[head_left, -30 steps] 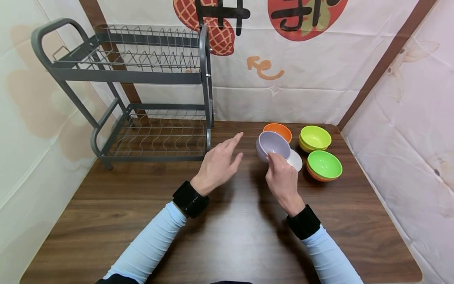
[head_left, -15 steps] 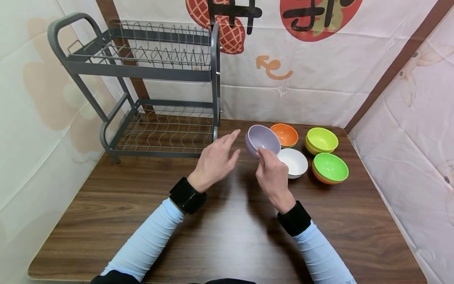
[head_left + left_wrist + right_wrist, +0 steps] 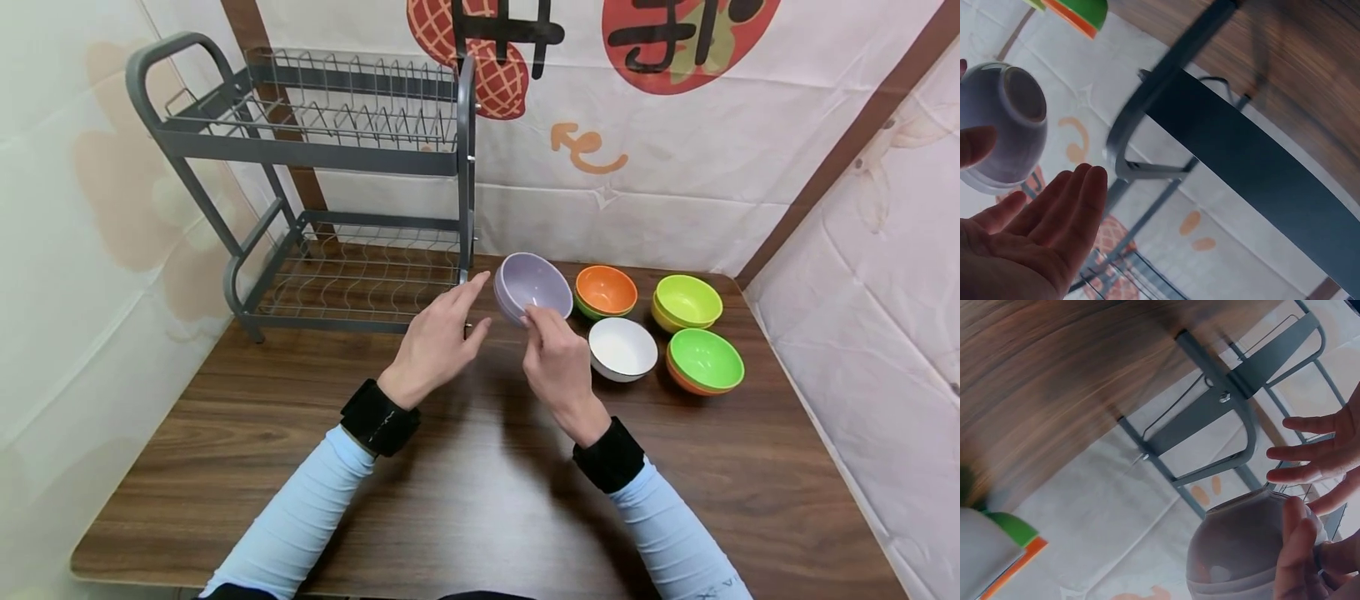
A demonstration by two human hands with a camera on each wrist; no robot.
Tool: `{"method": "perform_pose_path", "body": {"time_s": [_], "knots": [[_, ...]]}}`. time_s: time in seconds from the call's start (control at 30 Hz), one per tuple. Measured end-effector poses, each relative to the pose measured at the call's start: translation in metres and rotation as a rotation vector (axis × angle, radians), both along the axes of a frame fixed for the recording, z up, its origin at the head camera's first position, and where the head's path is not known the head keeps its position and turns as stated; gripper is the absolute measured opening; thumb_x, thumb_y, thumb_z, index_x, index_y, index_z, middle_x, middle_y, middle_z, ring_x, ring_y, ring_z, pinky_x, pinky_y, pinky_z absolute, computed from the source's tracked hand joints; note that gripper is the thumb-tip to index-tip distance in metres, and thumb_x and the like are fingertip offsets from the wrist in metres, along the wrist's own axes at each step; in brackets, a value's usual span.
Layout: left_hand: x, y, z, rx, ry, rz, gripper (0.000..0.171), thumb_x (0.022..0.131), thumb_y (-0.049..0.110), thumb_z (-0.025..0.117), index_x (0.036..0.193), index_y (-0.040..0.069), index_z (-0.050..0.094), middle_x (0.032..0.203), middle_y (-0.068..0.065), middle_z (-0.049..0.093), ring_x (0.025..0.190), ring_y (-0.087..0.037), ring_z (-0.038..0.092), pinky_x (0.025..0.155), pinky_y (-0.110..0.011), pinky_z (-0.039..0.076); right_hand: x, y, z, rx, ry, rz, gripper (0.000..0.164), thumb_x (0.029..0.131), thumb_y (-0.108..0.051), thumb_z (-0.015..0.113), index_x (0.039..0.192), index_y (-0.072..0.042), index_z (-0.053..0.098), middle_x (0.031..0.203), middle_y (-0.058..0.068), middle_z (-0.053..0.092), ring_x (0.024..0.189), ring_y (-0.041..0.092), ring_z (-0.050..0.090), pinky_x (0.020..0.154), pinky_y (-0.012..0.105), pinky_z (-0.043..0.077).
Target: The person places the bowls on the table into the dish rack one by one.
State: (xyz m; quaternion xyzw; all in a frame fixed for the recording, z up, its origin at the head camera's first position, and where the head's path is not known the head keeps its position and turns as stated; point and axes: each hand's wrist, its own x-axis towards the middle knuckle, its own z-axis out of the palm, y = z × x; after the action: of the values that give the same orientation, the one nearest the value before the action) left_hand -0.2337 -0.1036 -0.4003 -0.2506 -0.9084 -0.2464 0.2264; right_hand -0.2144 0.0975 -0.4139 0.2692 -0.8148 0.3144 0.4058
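In the head view my right hand (image 3: 558, 362) pinches the near rim of a purple bowl (image 3: 536, 282), thumb and fingers at its edge. The bowl is held up off the table, tilted, its mouth facing up toward me. A second edge line runs just below its rim, as on nested bowls; the right wrist view also shows this line on the bowl (image 3: 1232, 550). My left hand (image 3: 433, 343) is held to the left of the bowl, fingers extended and thumb apart, holding nothing. From the left wrist camera, the bowl's foot ring (image 3: 1024, 94) faces the left hand.
A grey two-tier dish rack (image 3: 315, 154) stands at the back left, its right end close to my left fingertips. On the right are a white bowl (image 3: 622, 350), an orange bowl (image 3: 606, 289) on a green one, a yellow-green stack (image 3: 687, 300) and a green bowl (image 3: 705, 360) on orange.
My right hand has carried the purple bowl left, away from the white and orange bowls, toward the rack. The left hand stays extended beside it. The head view has shifted slightly.
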Motion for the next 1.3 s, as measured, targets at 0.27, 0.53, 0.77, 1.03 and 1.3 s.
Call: {"method": "perform_pose_path", "body": {"time_s": [0.27, 0.53, 0.77, 1.03, 1.3], "knots": [[0.002, -0.021, -0.003, 0.051, 0.021, -0.034, 0.089, 0.094, 0.023, 0.084, 0.166, 0.014, 0.033, 0.158, -0.014, 0.05, 0.136, -0.033, 0.056, 0.102, -0.049, 0.053, -0.005, -0.018, 0.0, -0.055, -0.017, 0.127, 0.014, 0.104, 0.001, 0.063, 0.114, 0.009, 0.068, 0.099, 0.019, 0.069, 0.077, 0.025, 0.071, 0.067, 0.036, 0.061], [-0.002, -0.031, -0.004, 0.147, 0.058, -0.067, 0.111, 0.082, 0.023, 0.094, 0.169, 0.015, 0.025, 0.165, -0.01, 0.041, 0.144, -0.029, 0.048, 0.112, -0.047, 0.046, -0.011, -0.038, -0.003, -0.087, -0.052, 0.202, 0.015, 0.105, 0.001, 0.06, 0.115, 0.01, 0.067, 0.097, 0.018, 0.068, 0.074, 0.021, 0.067, 0.064, 0.031, 0.056], [-0.007, -0.039, -0.004, 0.172, 0.082, -0.08, 0.112, 0.079, 0.024, 0.096, 0.167, 0.012, 0.028, 0.165, -0.011, 0.04, 0.145, -0.027, 0.047, 0.113, -0.044, 0.045, -0.016, -0.049, -0.006, -0.144, -0.041, 0.237, 0.012, 0.104, 0.001, 0.064, 0.111, 0.008, 0.07, 0.098, 0.016, 0.07, 0.081, 0.024, 0.067, 0.071, 0.037, 0.058], [-0.007, -0.052, -0.002, 0.224, 0.06, -0.062, 0.117, 0.073, 0.022, 0.099, 0.166, 0.011, 0.028, 0.16, -0.019, 0.042, 0.139, -0.033, 0.05, 0.11, -0.048, 0.047, -0.014, -0.063, -0.008, -0.187, -0.058, 0.321, 0.013, 0.104, 0.0, 0.064, 0.111, 0.008, 0.071, 0.098, 0.015, 0.07, 0.078, 0.02, 0.068, 0.07, 0.03, 0.058], [-0.008, -0.064, 0.003, 0.229, 0.095, -0.076, 0.107, 0.074, 0.017, 0.099, 0.16, 0.009, 0.037, 0.155, -0.019, 0.046, 0.137, -0.033, 0.049, 0.109, -0.049, 0.048, -0.019, -0.073, -0.011, -0.22, -0.091, 0.383, 0.014, 0.104, 0.0, 0.063, 0.113, 0.008, 0.07, 0.099, 0.015, 0.07, 0.079, 0.021, 0.068, 0.071, 0.029, 0.058]]}}
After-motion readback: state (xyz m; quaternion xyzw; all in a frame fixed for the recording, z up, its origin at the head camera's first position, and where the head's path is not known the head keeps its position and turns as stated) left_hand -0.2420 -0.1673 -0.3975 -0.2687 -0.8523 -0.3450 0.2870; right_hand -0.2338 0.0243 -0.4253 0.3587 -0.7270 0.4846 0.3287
